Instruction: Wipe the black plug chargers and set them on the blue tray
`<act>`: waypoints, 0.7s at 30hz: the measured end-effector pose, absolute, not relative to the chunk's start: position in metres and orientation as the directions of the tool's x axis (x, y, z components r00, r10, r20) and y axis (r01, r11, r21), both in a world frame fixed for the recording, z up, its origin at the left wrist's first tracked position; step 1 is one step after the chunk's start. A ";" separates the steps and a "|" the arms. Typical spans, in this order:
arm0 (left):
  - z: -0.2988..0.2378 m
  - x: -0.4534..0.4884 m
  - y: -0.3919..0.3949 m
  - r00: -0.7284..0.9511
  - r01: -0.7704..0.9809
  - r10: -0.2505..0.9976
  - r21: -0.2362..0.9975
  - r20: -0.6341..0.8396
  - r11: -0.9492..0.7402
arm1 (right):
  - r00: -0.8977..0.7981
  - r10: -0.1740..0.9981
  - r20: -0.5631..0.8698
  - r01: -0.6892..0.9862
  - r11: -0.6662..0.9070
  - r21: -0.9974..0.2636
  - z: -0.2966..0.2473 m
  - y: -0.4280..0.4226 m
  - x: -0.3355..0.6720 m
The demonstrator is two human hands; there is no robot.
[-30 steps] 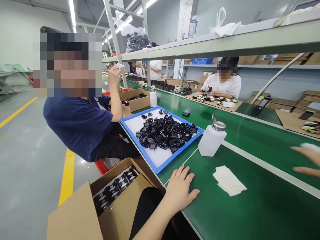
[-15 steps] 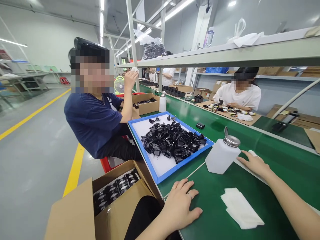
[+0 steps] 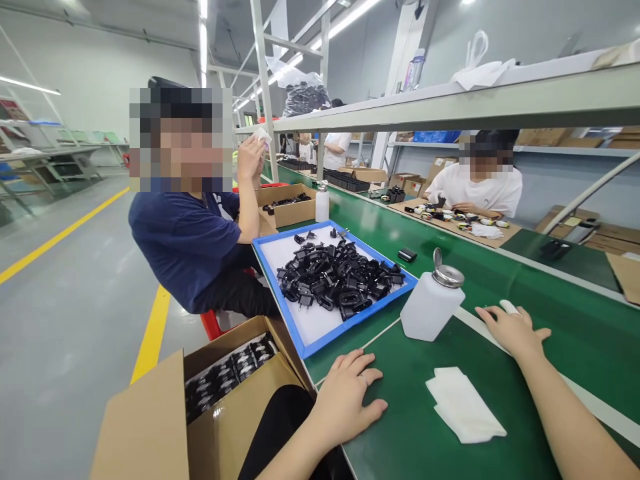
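Note:
My left hand [image 3: 349, 398] lies on the green table [image 3: 395, 433] near its edge, fingers spread, with a ring on one finger and nothing held. To the right, my right hand [image 3: 515, 331] rests on the green surface past a white strip, fingers apart and empty, one fingertip wrapped in white. Between the hands stands a white pump bottle [image 3: 431, 307] with its metal lid flipped up. A folded white cloth [image 3: 466, 405] lies in front of it. Beyond my left hand, a blue-rimmed tray [image 3: 320, 343] bears a heap of black plug adapters [image 3: 340, 273].
An open cardboard box [image 3: 145, 413] with packed black parts stands at lower left. A co-worker in a blue shirt [image 3: 185, 247] sits beyond it, holding up a white cloth [image 3: 261, 135]. Another person [image 3: 475, 183] works across the table. A shelf [image 3: 450, 107] runs overhead.
My right hand has shifted slightly right, away from the bottle, with its fingers spreading more. The co-worker has brought both hands together at the raised cloth. My left hand stays flat; the view has shifted slightly.

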State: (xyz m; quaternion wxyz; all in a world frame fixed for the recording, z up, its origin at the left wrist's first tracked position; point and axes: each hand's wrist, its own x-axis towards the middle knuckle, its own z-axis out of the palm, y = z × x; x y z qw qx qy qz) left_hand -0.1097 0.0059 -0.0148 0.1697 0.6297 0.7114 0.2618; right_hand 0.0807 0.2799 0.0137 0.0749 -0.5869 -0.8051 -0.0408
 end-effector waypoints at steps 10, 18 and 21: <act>-0.012 -0.109 0.006 -0.130 0.838 0.988 0.542 0.087 0.062 | -0.173 0.985 0.026 0.984 0.174 -0.039 0.013 0.281 0.079; -0.014 -0.108 0.008 -0.126 0.852 0.989 0.519 0.075 0.070 | -0.164 0.986 0.007 0.986 0.164 -0.044 0.009 0.284 0.081; -0.013 -0.109 0.008 -0.125 0.851 0.989 0.521 0.082 0.065 | -0.144 0.990 0.012 0.988 0.144 -0.050 0.008 0.285 0.081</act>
